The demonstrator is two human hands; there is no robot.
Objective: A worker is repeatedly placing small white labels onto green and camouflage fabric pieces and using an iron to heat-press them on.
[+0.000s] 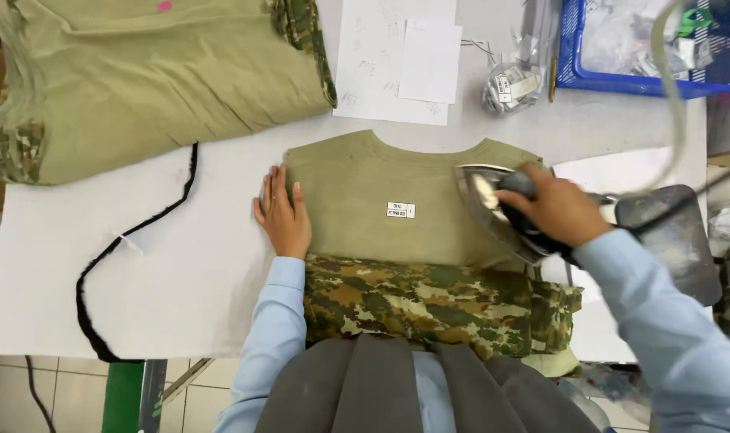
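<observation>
Right hand [559, 210] wrapped tight around iron [497, 208] handle, soleplate tilted over right shoulder of olive shirt [365, 204]. Left hand [283, 215] flat, fingers spread, pressing shirt's left edge on white worktop [180, 265]. Camouflage fabric [429, 305] folded just below.

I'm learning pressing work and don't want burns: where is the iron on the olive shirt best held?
Take the iron by its dark top handle, from above and the right, as the right hand does. Its shiny soleplate tilts toward the olive shirt; the left hand stays flat, well clear.
</observation>
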